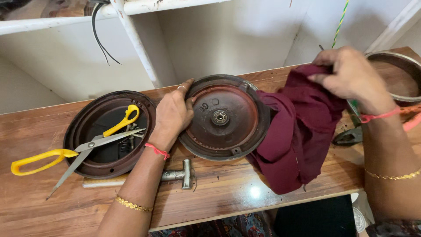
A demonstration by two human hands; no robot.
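Note:
My left hand (173, 115) grips the left rim of a round, rusty metal cover (228, 118) with a bearing at its centre, tilted up on the wooden table (228, 184). My right hand (351, 77) pinches the upper edge of a maroon cloth (298, 131) that hangs down beside the cover and touches its right rim. Both wrists wear red threads and gold bangles.
A second dark round cover (87, 151) lies at the left, holding yellow-handled scissors (87, 145) and small bolts. A T-shaped metal tool (182, 174) lies near the front edge. A metal ring (401, 70) and pliers (351, 136) sit at the right. White frame bars stand behind.

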